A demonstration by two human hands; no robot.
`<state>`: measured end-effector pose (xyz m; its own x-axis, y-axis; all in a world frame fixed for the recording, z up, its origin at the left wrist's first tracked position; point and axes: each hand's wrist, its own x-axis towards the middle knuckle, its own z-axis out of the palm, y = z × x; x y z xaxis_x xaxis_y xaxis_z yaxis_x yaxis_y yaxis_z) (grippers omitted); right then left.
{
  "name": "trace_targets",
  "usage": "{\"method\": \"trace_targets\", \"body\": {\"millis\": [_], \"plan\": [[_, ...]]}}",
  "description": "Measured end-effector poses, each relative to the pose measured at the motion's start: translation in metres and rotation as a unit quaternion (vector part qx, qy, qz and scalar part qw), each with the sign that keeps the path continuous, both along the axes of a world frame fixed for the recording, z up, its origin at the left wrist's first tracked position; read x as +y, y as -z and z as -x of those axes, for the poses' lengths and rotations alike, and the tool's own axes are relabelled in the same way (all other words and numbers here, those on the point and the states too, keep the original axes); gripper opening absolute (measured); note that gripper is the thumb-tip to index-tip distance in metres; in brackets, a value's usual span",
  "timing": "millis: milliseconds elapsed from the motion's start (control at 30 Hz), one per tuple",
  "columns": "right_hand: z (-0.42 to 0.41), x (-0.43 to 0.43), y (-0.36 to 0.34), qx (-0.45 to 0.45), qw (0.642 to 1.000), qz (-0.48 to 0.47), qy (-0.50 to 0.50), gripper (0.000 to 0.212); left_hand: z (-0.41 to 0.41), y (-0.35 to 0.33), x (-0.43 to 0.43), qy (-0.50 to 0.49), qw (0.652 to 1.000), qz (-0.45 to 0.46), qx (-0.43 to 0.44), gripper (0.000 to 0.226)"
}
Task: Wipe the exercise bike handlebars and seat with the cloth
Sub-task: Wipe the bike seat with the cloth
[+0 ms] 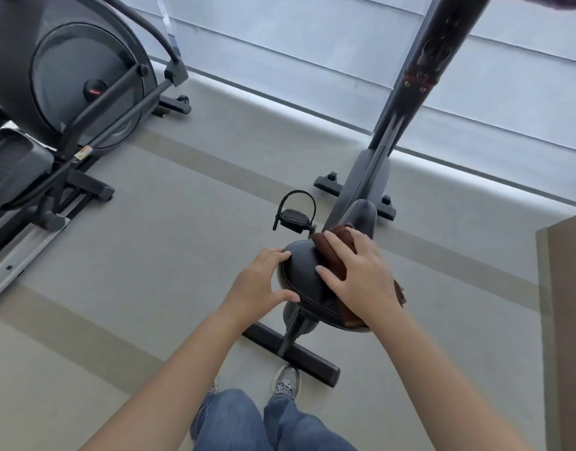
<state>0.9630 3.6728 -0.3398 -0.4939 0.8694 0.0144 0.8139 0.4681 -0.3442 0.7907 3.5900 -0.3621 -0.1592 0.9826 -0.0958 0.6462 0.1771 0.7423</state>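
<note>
The exercise bike's black padded seat [304, 271] is right below me in the middle of the view. My left hand [259, 281] grips its left edge, thumb under the rear rim and fingers on top. My right hand [358, 273] lies flat on a dark brown cloth [337, 245] and presses it onto the right half of the seat; a corner of the cloth hangs off at the right. The bike's black upright post [423, 73] rises toward the top right. The handlebars are out of view.
A black pedal with a strap [294, 213] sticks out just beyond the seat. The bike's rear floor bar [296, 353] lies in front of my shoes. An elliptical trainer [68, 102] stands at the left. A window wall runs along the far side. A brown panel [569, 320] stands at the right edge.
</note>
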Motion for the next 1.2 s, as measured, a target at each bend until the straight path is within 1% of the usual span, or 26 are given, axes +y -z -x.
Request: {"method": "trace_targets", "body": {"millis": [67, 133, 233, 367, 433, 533, 667, 767, 867, 967, 1067, 1133, 1200], "plan": [[-0.013, -0.019, 0.003, 0.003, 0.999, -0.027, 0.018, 0.059, -0.001, 0.002, -0.002, -0.006, 1.0, -0.001, -0.001, 0.075], [-0.013, -0.027, 0.005, -0.007, 0.998, -0.047, 0.034, 0.058, -0.002, 0.002, -0.003, -0.012, 1.0, -0.003, -0.001, 0.074], [0.003, -0.022, 0.006, -0.014, 0.997, -0.054, 0.057, 0.049, -0.003, 0.001, -0.002, -0.013, 1.0, 0.003, 0.002, 0.074], [0.011, -0.015, 0.005, -0.033, 0.998, -0.035, 0.052, 0.05, -0.005, 0.001, -0.003, -0.024, 1.0, 0.005, -0.006, 0.073], [0.006, -0.016, 0.006, -0.02, 0.998, -0.039, 0.048, 0.05, -0.007, 0.001, -0.005, -0.029, 0.999, 0.004, -0.015, 0.072], [-0.002, -0.028, 0.009, 0.004, 0.996, -0.075, 0.055, 0.047, -0.01, 0.002, -0.009, -0.031, 0.999, 0.0, -0.02, 0.071], [0.001, -0.037, 0.009, 0.01, 0.992, -0.105, 0.073, 0.041, -0.013, 0.004, -0.013, -0.03, 0.999, 0.003, -0.028, 0.071], [0.0, -0.034, 0.008, 0.018, 0.991, -0.118, 0.066, 0.038, -0.017, 0.003, -0.013, -0.033, 0.999, 0.003, -0.024, 0.071], [0.004, -0.038, 0.004, 0.021, 0.99, -0.128, 0.047, 0.037, -0.02, 0.003, -0.018, -0.05, 0.998, -0.003, -0.04, 0.069], [0.012, -0.046, 0.002, 0.018, 0.992, -0.124, 0.028, 0.038, -0.021, 0.001, -0.026, -0.055, 0.997, -0.002, -0.06, 0.064], [0.019, -0.054, -0.001, 0.03, 0.994, -0.106, 0.024, 0.042, -0.017, 0.0, -0.038, -0.049, 0.996, -0.007, -0.078, 0.054], [0.024, -0.06, -0.004, 0.041, 0.994, -0.095, 0.017, 0.043, -0.014, -0.001, -0.052, -0.04, 0.997, -0.005, -0.069, 0.046], [0.032, -0.067, -0.007, 0.052, 0.995, -0.087, 0.006, 0.044, -0.007, 0.0, -0.067, -0.045, 0.998, -0.006, -0.042, 0.042]]}}
